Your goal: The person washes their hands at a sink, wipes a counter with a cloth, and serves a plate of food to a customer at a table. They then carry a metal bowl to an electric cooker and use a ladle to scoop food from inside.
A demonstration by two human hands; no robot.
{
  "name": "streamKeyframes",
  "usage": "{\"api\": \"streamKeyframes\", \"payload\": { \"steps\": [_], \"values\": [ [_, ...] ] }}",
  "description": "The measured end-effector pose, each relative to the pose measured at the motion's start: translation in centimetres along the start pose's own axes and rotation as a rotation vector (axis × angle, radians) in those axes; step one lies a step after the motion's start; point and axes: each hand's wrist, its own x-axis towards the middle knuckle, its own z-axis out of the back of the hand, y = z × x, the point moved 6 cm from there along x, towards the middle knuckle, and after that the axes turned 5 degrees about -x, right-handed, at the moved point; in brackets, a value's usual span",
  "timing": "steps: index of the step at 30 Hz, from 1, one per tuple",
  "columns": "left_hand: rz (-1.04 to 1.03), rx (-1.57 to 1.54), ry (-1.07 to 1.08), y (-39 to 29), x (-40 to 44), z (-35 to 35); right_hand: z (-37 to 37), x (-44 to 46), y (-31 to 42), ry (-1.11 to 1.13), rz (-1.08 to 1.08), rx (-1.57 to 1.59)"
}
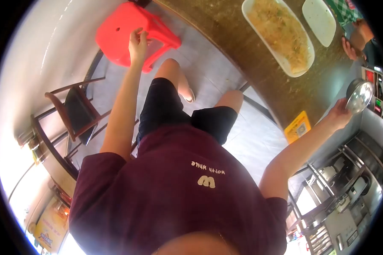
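Note:
My right hand (340, 113) grips a shiny metal bowl (361, 97) by its rim, out past the right end of the brown table (281, 95). The bowl is tilted, and its bright inside shows. My left hand (138, 41) hangs in front of a red plastic stool (123, 29). Its fingers are loosely bent and apart, with nothing seen in them. Whether it touches the stool I cannot tell. On the table lies a long white dish (307, 63) of noodle-like food, with a second white dish (320, 21) beside it.
Another person's hand (351, 47) rests at the table's far edge. A yellow code card (298, 127) is at the near corner. A wooden chair (76, 108) stands at left; metal racks (323, 187) with kitchenware are at lower right. A boxed device with a green light (378, 91) is beyond the bowl.

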Motion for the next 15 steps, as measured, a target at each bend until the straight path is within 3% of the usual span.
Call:
{"api": "streamKeyframes", "payload": {
  "steps": [5,7,9,12,15],
  "values": [
    [-0.006,-0.074,-0.046,7.0,-4.2,1.7,-1.3,-3.1,-0.9,-0.087,0.011,-0.01],
    [-0.034,-0.134,-0.075,9.8,-6.3,2.9,-1.2,-3.4,-1.8,-0.019,0.051,-0.035],
    [0.087,-0.078,-0.059,10.2,-9.5,3.4,-1.5,-6.1,-1.7,-0.011,0.086,0.001],
    [0.066,-0.099,0.015,10.1,-13.4,2.9,-1.7,-8.5,-1.7,-0.103,0.135,-0.048],
    [-0.148,0.156,0.016,10.2,-16.1,3.1,-2.4,-9.8,-1.2,-0.027,0.145,0.019]
  ]
}}
